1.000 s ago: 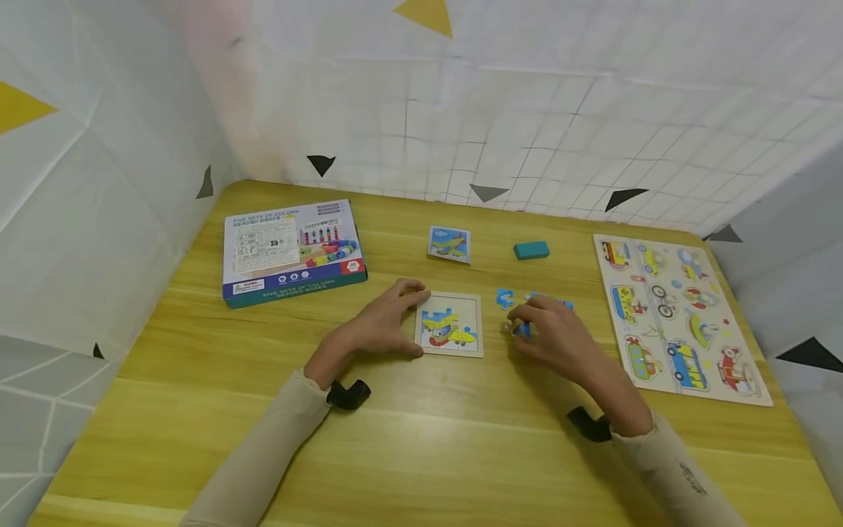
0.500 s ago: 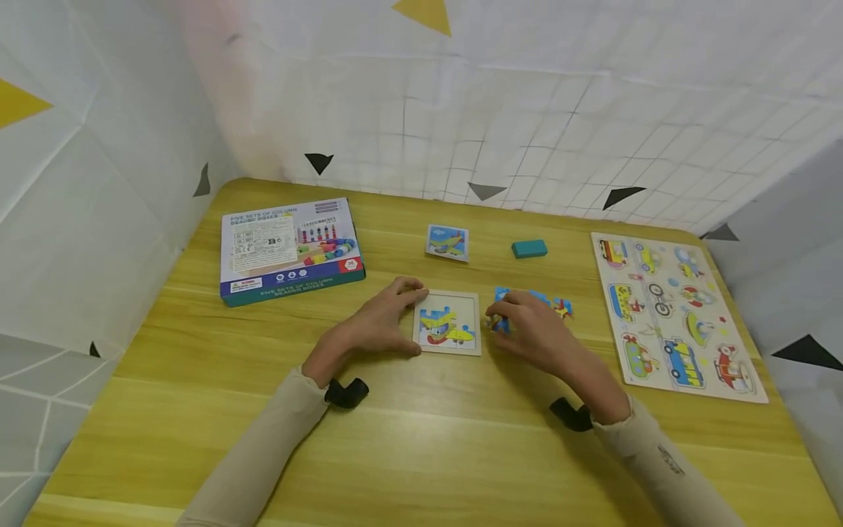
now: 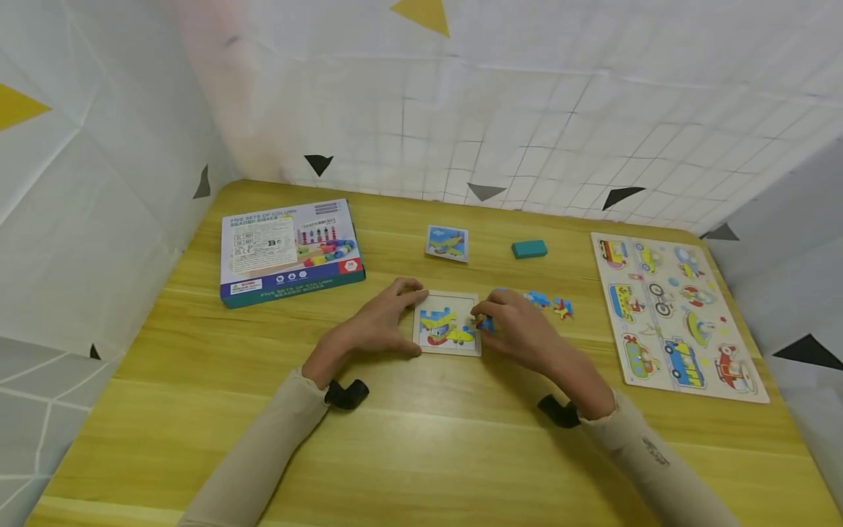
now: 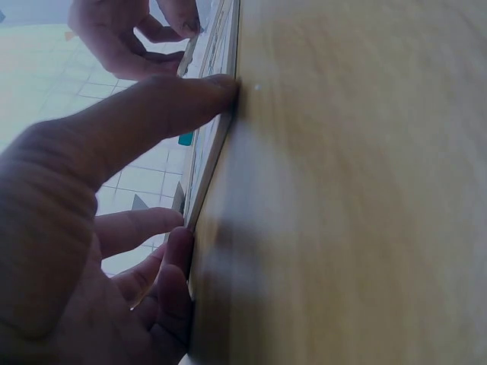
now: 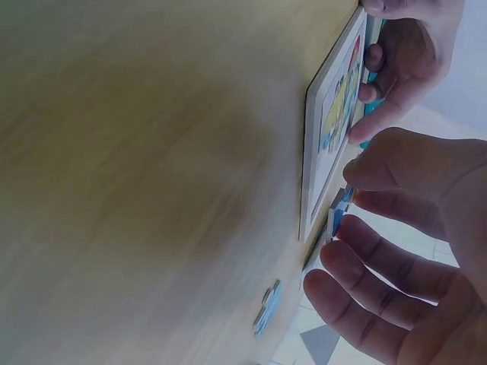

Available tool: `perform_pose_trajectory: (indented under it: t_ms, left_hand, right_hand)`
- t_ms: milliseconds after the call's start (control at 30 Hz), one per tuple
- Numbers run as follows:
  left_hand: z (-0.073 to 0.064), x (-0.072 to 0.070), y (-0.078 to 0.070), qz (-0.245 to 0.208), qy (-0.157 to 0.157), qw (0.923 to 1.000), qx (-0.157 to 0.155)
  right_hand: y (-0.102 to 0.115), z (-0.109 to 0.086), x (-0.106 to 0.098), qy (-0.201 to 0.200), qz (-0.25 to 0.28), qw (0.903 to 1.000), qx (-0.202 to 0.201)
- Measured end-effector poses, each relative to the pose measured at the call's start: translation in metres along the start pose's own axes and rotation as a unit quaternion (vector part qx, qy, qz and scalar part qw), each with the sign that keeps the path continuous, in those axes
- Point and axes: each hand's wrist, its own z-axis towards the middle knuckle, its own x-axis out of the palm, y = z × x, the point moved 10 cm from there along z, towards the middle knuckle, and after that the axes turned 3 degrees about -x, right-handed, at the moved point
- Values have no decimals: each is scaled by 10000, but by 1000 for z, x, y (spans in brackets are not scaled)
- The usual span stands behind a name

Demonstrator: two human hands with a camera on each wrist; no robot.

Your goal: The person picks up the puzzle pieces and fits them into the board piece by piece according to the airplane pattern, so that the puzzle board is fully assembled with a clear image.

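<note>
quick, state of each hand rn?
Left hand: holding the puzzle board at its left edge, between thumb and fingers.
Right hand: closed, pinching a puzzle piece.

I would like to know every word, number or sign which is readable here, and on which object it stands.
White, purple and green cardboard box, top: "FIVE SETS OF COLUMN BEADED BOXES"
Its green front side: "FIVE SETS OF COLUMN BEADED BOXES"
Too small or blurred: white paper sticker, red badge, other box print, dark mark on beige right sleeve.
</note>
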Motion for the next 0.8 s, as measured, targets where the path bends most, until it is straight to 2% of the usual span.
perform_pose_trajectory:
  t_ms: [367, 800]
  left_hand:
    - [1, 1, 3, 72, -29, 10000, -41]
    - [1, 0, 2, 107, -39, 9999, -5]
  right_hand:
    - [7, 11, 9, 99, -5, 9999, -128]
    - [10, 19, 17, 196, 26, 9998, -56]
